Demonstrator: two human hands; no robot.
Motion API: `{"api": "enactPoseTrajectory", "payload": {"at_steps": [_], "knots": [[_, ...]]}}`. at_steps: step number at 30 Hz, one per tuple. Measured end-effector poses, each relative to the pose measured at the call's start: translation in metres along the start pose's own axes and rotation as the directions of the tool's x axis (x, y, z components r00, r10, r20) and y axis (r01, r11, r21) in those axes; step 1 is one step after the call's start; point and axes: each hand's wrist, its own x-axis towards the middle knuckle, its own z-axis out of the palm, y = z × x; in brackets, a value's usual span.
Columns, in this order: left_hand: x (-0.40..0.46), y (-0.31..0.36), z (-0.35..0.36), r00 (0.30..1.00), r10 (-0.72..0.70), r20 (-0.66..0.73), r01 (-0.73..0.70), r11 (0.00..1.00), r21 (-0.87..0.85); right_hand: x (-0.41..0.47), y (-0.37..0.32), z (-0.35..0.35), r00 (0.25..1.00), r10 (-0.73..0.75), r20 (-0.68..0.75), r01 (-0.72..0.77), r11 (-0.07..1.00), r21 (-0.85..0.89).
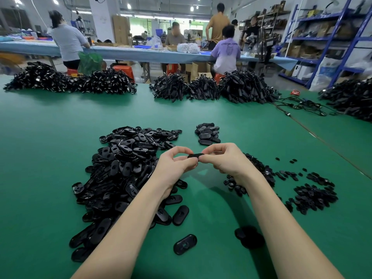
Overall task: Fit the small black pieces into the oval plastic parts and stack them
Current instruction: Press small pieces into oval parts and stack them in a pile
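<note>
Above the green table, right of the big oval-parts pile, left hand and right hand pinch one oval part between them. Press insert squarely; seating hidden. Finished stack just beyond.

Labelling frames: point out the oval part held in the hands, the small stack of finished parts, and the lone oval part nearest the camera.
held oval part (195,155), head view, exposed middle.
small stack (207,133), head view, centre.
lone oval part (184,244), head view, centre recess.
</note>
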Motion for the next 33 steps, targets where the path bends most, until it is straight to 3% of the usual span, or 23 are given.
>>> {"api": "enactPoseTrajectory", "payload": {"at_steps": [9, 22, 27, 33], "knots": [[0.001, -0.003, 0.002, 1.000, -0.006, 0.010, 0.006, 1.000, 0.001, 0.002, 0.004, 0.001, 1.000, -0.031, 0.003, 0.031, 0.999, -0.008], [-0.001, -0.004, 0.008, 0.997, 0.050, -0.059, -0.042, 0.990, 0.136, 0.001, 0.008, 0.007, 0.998, -0.063, -0.026, 0.064, 0.996, 0.063], [0.001, -0.005, 0.007, 0.997, 0.053, -0.063, -0.045, 0.992, 0.119, 0.001, 0.011, 0.008, 0.997, -0.072, -0.020, 0.074, 0.992, 0.100], [0.004, -0.003, 0.002, 1.000, 0.024, 0.014, -0.024, 0.999, -0.035, -0.001, 0.008, 0.003, 0.996, -0.083, 0.025, 0.077, 0.980, 0.185]]}}
